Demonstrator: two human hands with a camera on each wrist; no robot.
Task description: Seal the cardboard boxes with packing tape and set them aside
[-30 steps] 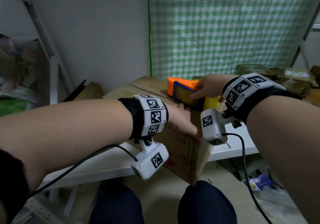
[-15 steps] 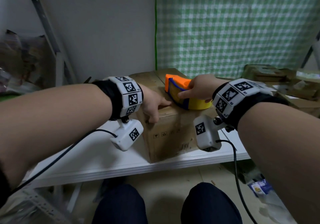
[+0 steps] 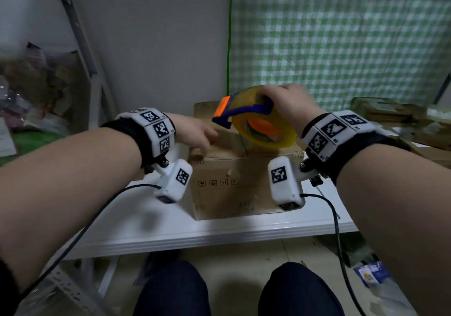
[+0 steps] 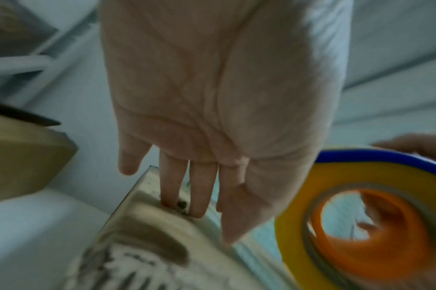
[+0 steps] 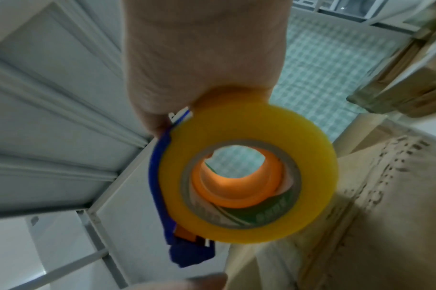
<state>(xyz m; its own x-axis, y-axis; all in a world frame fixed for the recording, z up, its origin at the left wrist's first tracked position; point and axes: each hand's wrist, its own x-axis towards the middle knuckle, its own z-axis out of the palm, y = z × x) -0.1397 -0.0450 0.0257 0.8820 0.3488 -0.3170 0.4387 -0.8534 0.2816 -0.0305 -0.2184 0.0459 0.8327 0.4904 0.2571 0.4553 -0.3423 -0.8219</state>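
I have the cardboard box (image 3: pixel 240 179) sitting in the middle of the head view on the white table (image 3: pixel 146 220), its near face turned toward me and its top flaps running away toward the upper centre of the frame. My right hand (image 3: pixel 290 105) is clenched around the tape dispenser (image 3: pixel 253 120), fingers curled over the blue frame at the top of the yellow roll; the right wrist view shows the roll (image 5: pixel 246 176) face-on with the orange hub in its middle and the blue cutter end hanging toward the lower left of that frame. The dispenser hangs above the box top, just right of centre, tilted so the orange-tipped cutter points to the upper left. I cannot tell whether a strip of tape already runs from the roll to the cardboard. My left hand (image 3: pixel 195 132) lies on the near left corner of the box top, fingers (image 4: pixel 199 188) straight and pressing down on the flap, holding nothing. The relation that matters is this: the seam I judge I must cover runs front to back, from the near edge toward the top of the frame, and the dispenser sits over it with its wheel plane roughly along that line, while the left hand stands to the left of it, clear of the path. The right hand is the nearer one to the seam, so I judge it lays the tape.
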